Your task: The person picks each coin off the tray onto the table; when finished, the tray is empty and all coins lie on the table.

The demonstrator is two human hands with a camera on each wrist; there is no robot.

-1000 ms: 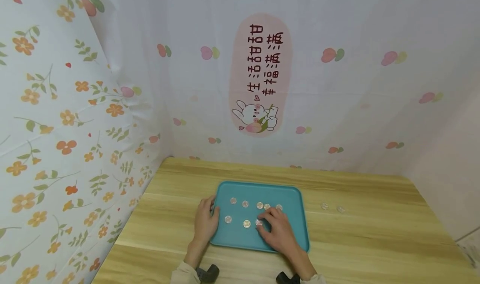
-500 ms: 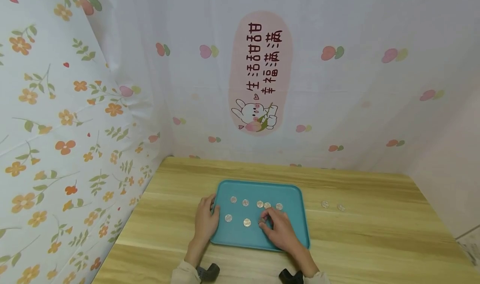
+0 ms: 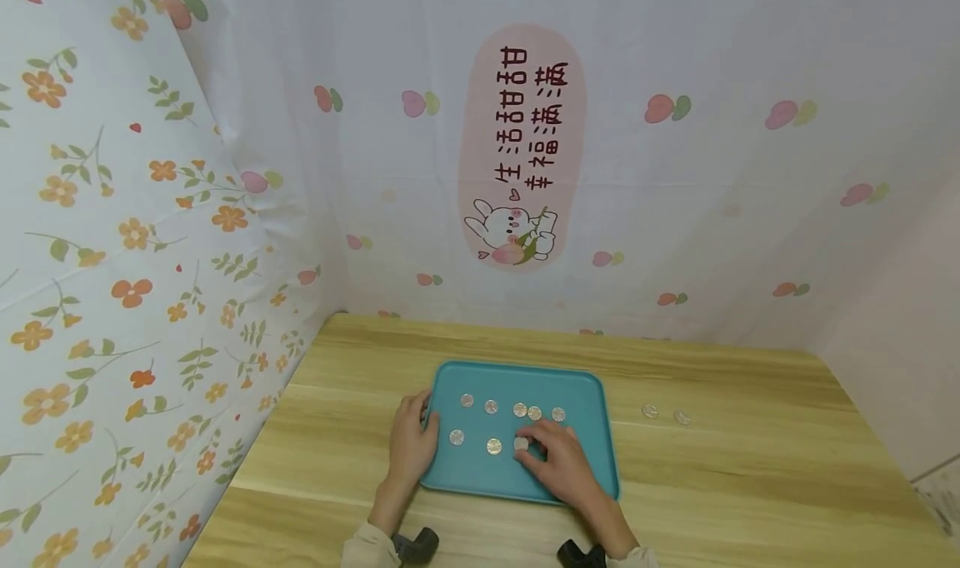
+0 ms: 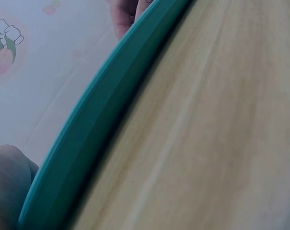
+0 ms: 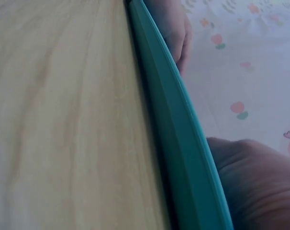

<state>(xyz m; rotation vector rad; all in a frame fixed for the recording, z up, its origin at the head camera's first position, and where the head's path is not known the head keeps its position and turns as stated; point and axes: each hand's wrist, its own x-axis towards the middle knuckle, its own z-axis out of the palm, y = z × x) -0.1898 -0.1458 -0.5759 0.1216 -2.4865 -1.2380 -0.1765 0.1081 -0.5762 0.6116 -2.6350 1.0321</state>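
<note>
A teal tray [image 3: 491, 486] lies on the wooden table with several round silvery coins on it. At its left edge my left hand [image 3: 412, 441] grips the rim, thumb on the inner side and fingers outside. Over the right half, my right hand [image 3: 558, 464] pinches a coin [image 3: 521, 443] between thumb and fingertips. Whether that coin touches the tray I cannot tell. Left of it lies a more golden-looking coin [image 3: 493, 446]. In the right wrist view the tray's side wall [image 5: 183, 143] hides the coins and most of my right hand [image 5: 255, 182].
Two more coins, one [image 3: 649, 411] beside the other [image 3: 682, 417], lie on the table [image 3: 750, 468] right of the tray. A patterned white cloth [image 3: 675, 176] hangs behind the table, and a floral cloth [image 3: 112, 301] hangs on the left.
The coin at my right fingertips lay flat, then looked dark and tilted between them; now its pale face shows. My left hand has stayed on the tray rim.
</note>
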